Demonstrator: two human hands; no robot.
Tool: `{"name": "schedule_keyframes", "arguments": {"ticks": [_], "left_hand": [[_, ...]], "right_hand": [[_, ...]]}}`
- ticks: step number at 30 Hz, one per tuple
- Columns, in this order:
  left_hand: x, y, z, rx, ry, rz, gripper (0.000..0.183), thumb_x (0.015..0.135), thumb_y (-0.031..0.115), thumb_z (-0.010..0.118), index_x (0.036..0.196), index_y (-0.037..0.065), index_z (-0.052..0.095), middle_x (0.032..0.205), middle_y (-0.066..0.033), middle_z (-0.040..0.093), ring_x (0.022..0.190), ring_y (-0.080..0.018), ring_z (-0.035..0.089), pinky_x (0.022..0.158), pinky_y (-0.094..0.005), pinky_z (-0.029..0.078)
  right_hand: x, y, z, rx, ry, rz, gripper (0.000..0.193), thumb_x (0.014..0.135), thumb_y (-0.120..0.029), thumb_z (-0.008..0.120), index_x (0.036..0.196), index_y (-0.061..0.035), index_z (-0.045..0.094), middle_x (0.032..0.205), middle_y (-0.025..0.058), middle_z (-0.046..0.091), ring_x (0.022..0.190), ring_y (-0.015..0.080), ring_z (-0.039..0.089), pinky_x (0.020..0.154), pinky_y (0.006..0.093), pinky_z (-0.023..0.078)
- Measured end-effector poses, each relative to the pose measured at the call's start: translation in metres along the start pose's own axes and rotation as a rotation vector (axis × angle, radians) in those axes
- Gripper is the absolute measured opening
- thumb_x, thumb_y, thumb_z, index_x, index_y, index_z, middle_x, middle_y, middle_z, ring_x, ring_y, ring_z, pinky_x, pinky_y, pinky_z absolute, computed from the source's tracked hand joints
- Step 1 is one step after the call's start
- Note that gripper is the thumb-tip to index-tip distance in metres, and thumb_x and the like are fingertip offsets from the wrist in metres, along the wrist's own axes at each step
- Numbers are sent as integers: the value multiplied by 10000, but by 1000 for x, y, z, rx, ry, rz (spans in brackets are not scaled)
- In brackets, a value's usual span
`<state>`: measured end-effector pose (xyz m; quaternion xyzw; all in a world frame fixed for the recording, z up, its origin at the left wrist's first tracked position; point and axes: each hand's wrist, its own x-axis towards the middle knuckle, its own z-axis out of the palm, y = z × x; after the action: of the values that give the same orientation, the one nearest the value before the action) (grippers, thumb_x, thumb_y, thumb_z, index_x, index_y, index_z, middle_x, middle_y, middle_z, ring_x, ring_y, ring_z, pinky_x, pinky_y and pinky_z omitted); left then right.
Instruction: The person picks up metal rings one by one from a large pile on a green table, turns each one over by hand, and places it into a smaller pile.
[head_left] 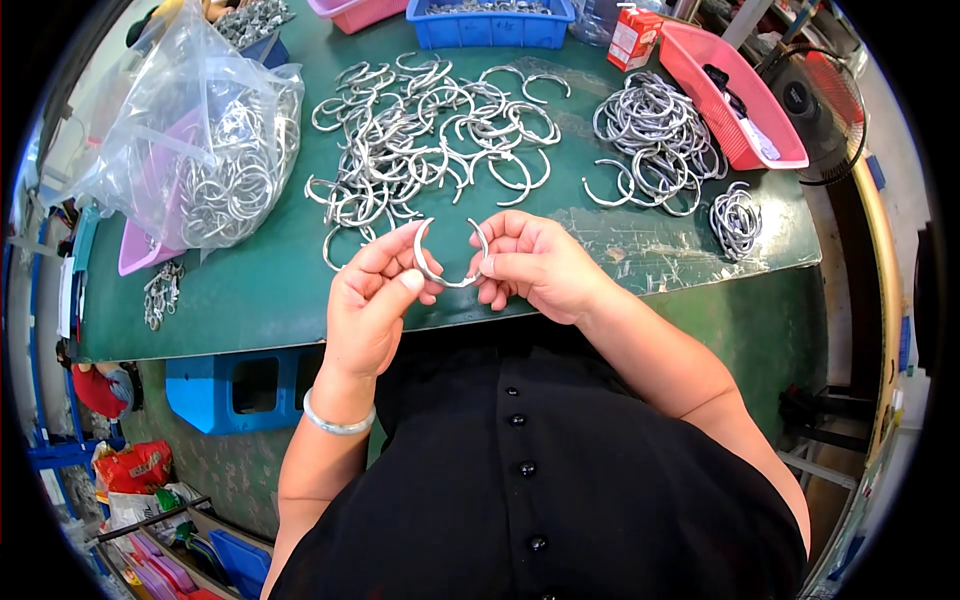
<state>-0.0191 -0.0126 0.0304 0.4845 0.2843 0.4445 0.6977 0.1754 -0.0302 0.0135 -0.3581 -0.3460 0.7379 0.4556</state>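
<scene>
Between my two hands, over the table's near edge, is an open silver metal bangle [455, 284] with its gap facing away from me. My left hand [375, 290] pinches one side of it between thumb and fingers. The opposite side is gripped by my right hand [530, 262], thumb against the metal. Just beyond my hands lies a wide loose heap of similar open bangles [400, 130]. A second, denser pile of bangles [655, 130] sits to the right, with a small stack of rings [735, 222] near the table's right edge.
On the left, a clear plastic bag [240, 165] of bangles leans in a pink basket [150, 245]. A blue bin [490, 30] of metal parts stands at the far edge. Right are a red box [634, 38], a pink basket [735, 100] and a fan [815, 105]. A blue stool [215, 395] is below the green table [250, 320].
</scene>
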Motion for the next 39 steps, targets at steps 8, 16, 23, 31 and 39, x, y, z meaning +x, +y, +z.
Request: {"name": "schedule_keyframes", "arguments": {"ticks": [8, 16, 23, 31, 39], "left_hand": [[1, 0, 3, 84, -20, 27, 361, 783, -7, 534, 1136, -32, 467, 898, -65, 581, 775, -104, 543, 661, -206, 441], [1, 3, 8, 136, 25, 18, 348, 784, 6, 524, 1128, -20, 480, 833, -67, 569, 713, -114, 527, 626, -224, 423], [0, 3, 5, 129, -42, 86, 342, 779, -21, 534, 1115, -40, 479, 878, -71, 578, 766, -105, 539, 667, -211, 437], [-7, 0, 6, 334, -135, 300, 378, 753, -65, 549, 1121, -57, 464, 876, -78, 567, 797, -115, 534, 732, -227, 433], [-10, 2, 2, 561, -204, 443, 396, 748, -88, 543, 1132, -70, 446, 891, -99, 569, 806, -130, 539, 736, -234, 432]], "right_hand": [[1, 3, -2, 101, -38, 58, 140, 825, -62, 495, 954, -11, 476, 808, 115, 594, 633, 176, 606, 533, 248, 505], [0, 2, -3, 96, -44, 78, 136, 833, -75, 487, 953, -12, 479, 810, 115, 591, 629, 176, 604, 532, 252, 505], [-1, 0, -1, 14, -31, 51, 139, 838, -91, 498, 952, -13, 480, 821, 116, 594, 623, 161, 595, 540, 243, 492], [-3, 1, 0, -93, -43, -73, 150, 851, -84, 485, 980, -10, 487, 846, 98, 599, 657, 125, 582, 574, 233, 482], [-6, 0, 2, -162, -74, -187, 173, 848, -72, 483, 1006, -3, 484, 859, 98, 598, 680, 121, 578, 605, 237, 483]]}}
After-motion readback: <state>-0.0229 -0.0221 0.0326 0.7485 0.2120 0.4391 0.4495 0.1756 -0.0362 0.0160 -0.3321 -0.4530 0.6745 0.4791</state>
